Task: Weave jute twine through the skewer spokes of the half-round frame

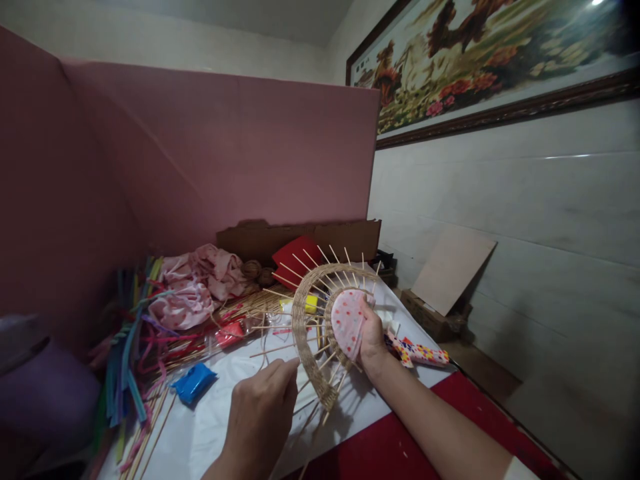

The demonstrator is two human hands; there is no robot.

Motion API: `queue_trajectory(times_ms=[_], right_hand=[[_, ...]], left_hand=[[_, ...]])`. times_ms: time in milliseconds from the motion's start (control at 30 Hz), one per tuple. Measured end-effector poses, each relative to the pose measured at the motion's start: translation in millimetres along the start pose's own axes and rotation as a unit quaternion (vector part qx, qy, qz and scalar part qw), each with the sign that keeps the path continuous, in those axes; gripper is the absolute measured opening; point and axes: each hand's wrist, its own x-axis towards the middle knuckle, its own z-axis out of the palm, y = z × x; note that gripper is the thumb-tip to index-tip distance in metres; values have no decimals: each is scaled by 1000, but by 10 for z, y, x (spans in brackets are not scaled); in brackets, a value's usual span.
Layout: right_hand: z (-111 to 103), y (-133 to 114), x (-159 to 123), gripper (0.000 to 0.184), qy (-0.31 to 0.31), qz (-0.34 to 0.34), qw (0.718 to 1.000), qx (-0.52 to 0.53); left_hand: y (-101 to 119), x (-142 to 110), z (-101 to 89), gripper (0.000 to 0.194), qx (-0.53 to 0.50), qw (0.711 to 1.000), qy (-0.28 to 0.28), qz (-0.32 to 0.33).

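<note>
A round weaving of tan twine (301, 320) on thin wooden spokes is held up over the table. Its outer band curves round the top and left, with spoke ends sticking out past it. At its middle is a pink disc of polka-dot fabric (346, 327), ringed by more twine. My right hand (374, 337) grips the weaving at this disc, thumb over the fabric. My left hand (263, 410) is closed beside the lower left of the outer band, fingertips near a spoke. Whatever it pinches is hidden.
On the white table (230, 380) lie a blue packet (194, 383), a red packet (230, 333), loose sticks (155, 427) and coloured strips (130, 360). Crumpled pink fabric (185, 300) is heaped behind. A flowered roll (423, 353) lies right; a pink partition (225, 147) stands at the back.
</note>
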Motion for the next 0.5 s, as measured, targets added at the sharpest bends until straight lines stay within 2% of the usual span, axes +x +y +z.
queue_trajectory(times_ms=[133,333,500], right_hand=[[0,2,5,42,3,-2,1000,3],[-12,5,23,43,11,-8,1000,1],[24,-24,4,42,25,-15,1000,-1]], left_hand=[[4,4,2,23,2,1000,-4,6],[-2,-24,49,23,57,997,-45,9],[-12,-58,85,23,105,993,-9,46]])
